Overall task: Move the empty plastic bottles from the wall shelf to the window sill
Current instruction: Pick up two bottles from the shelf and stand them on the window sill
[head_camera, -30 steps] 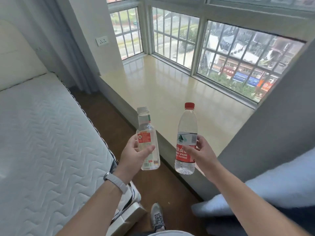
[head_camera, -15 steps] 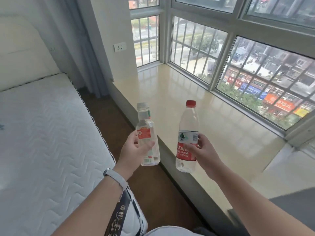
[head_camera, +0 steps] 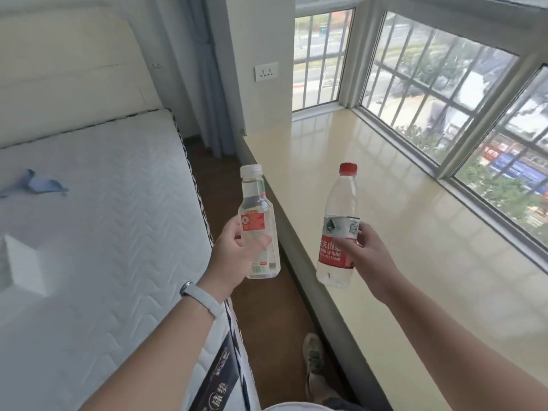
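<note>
My left hand grips a clear, squarish plastic bottle with a white cap and a small red label, held upright above the floor strip beside the sill's edge. My right hand holds a taller clear bottle with a red cap and red label, upright and just above the near edge of the window sill. The cream window sill runs wide and glossy along the barred window, with nothing standing on it. The wall shelf is out of view.
A bare white mattress with a cream headboard lies at the left, a blue scrap on it. A narrow brown floor strip separates bed and sill; my shoe is there. A curtain and a wall socket are behind.
The view has swung left and moved closer along the sill; the grey wall and white fabric at the right are gone. Both hands keep their bottles upright, slightly farther apart.
</note>
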The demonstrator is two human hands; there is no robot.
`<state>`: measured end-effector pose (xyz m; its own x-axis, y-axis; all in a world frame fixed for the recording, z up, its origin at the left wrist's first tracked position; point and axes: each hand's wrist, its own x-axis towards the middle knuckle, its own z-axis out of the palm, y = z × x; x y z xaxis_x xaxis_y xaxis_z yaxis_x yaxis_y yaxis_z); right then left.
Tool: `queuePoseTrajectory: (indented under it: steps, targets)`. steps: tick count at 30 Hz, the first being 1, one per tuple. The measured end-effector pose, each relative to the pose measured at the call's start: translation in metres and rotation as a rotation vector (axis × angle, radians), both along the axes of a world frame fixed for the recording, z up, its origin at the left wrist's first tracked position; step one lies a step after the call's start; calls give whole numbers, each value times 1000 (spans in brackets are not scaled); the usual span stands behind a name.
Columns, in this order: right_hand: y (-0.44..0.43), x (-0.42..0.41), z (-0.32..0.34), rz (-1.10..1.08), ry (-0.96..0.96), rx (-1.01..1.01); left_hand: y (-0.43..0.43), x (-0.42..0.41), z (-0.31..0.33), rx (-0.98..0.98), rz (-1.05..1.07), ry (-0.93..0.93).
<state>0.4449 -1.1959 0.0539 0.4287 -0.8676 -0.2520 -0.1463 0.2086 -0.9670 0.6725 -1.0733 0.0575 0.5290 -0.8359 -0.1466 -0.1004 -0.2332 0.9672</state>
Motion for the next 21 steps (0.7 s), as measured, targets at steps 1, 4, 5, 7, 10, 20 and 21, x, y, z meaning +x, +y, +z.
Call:
queuePoseTrajectory:
  steps: [1,4,5,7,10,20,21]
  targets:
    - [-12,7,-2,20,-3,11,-10,4,0,8,18,3]
    - [-56,22,-4,60,0,20,-49,14,3,33,44,5]
    - [-72,25,-3,65,-1,17,-63,17,5,41,49,0]
    - [-104,30,-2,61,-6,16,-91,21,7,42,47,-11]
    - [-145,37,-2,62,4,21,-121,24,10,32,51,-21]
    - [-216,93,3,171,-43,39,-169,62,23,69,129,-45]
    - [-220,100,0,176,-40,45,-172,70,22,70,136,-52]
